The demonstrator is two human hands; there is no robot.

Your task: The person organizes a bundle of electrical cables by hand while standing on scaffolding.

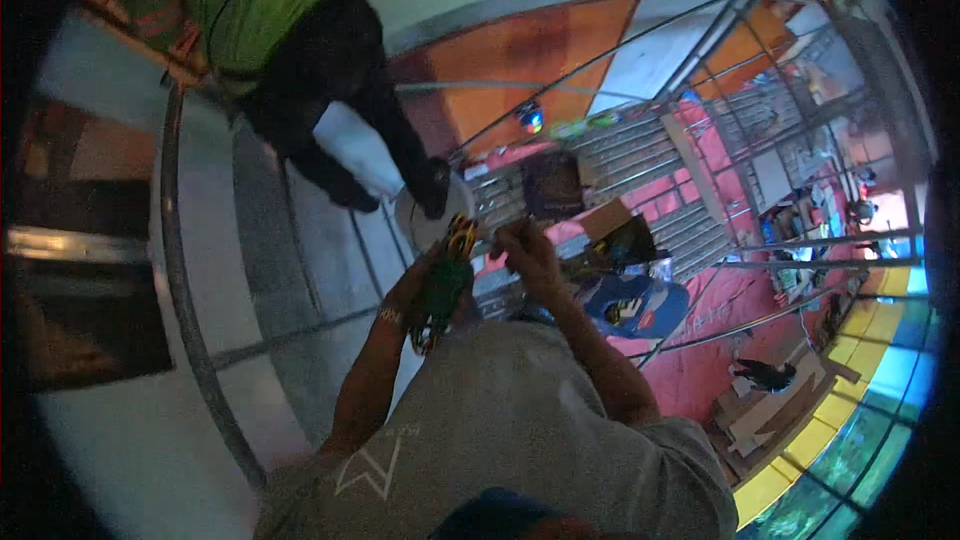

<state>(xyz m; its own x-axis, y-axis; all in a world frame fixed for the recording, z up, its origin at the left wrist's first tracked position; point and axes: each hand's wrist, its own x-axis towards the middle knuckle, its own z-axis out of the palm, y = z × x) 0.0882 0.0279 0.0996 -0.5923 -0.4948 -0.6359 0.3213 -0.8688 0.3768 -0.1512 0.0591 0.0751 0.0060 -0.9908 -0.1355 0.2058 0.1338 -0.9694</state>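
My left hand point(408, 292) is wrapped round a green bundle point(446, 290), close in front of my chest. Yellow and dark loops point(461, 236) stick out at its top, and more loops show at its lower end; the dim picture does not show what kind of thing it is. Just to the right of the bundle, my right hand point(530, 258) is closed with its fingers curled. Whatever is in those fingers, if anything, is too small and blurred to name. Beyond the bundle stands a pale bucket point(425, 224), partly hidden by another person's shoe.
A co-worker in a green vest point(250, 10) and dark trousers is at the upper left. Metal scaffold poles point(172, 240) cross around me. Ribbed metal planks point(630, 155), a dark box point(553, 183), a blue bag point(635, 306) and wooden boards point(770, 410) lie to the right.
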